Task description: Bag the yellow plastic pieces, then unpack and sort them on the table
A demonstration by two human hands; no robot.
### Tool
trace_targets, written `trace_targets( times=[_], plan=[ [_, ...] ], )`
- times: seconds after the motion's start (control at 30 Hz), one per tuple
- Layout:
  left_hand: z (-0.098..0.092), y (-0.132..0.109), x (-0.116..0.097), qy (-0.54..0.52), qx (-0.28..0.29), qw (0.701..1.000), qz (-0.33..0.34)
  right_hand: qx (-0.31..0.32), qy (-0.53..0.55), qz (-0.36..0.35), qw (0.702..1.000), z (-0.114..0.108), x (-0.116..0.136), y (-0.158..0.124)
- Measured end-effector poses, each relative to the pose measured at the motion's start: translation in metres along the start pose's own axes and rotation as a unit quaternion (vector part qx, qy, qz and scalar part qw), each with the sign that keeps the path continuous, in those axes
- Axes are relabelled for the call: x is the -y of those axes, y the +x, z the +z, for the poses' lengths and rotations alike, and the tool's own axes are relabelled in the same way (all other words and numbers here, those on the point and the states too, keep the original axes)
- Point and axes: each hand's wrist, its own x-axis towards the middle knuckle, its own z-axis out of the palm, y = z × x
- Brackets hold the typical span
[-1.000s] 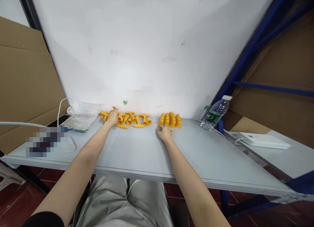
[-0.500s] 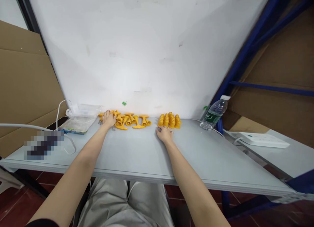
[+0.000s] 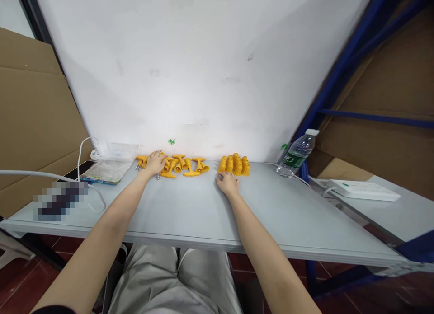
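My left hand (image 3: 156, 162) lies over the left part of a loose pile of yellow T-shaped plastic pieces (image 3: 191, 173), its fingers spread on top of them. Small metal parts (image 3: 138, 168) show beside the pile's left end. My right hand (image 3: 228, 183) rests on the table just in front of a block of yellow cup-shaped pieces (image 3: 241, 165), which stand upright in close rows. Its fingers are apart near the front left piece, and nothing shows in them.
A clear bottle (image 3: 295, 157) leans at the back right, with a white power strip (image 3: 364, 190) beyond it. Plastic bags (image 3: 110, 169), a white cable (image 3: 44, 175) and cardboard (image 3: 37, 110) are at the left. A white panel (image 3: 190, 70) rises behind.
My left hand has shifted slightly to the right over the pile, showing more of the yellow pieces at the left end. My right hand has hardly moved.
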Motion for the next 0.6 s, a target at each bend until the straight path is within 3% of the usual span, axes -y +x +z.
trace_targets(
  times=[0.13, 0.37, 0.6],
  plan=[
    [0.004, 0.001, 0.006, -0.014, 0.07, 0.997, -0.012, 0.003, -0.001, 0.003, 1.0, 0.0, 0.0, 0.0],
    [0.001, -0.009, 0.021, 0.014, 0.028, 0.999, -0.036, -0.002, -0.008, 0.003, 1.0, 0.001, 0.0, 0.0],
    [-0.005, -0.019, 0.012, 0.075, 0.013, 0.995, -0.072, -0.015, -0.01, 0.0, 1.0, 0.007, -0.003, 0.003]
  ],
)
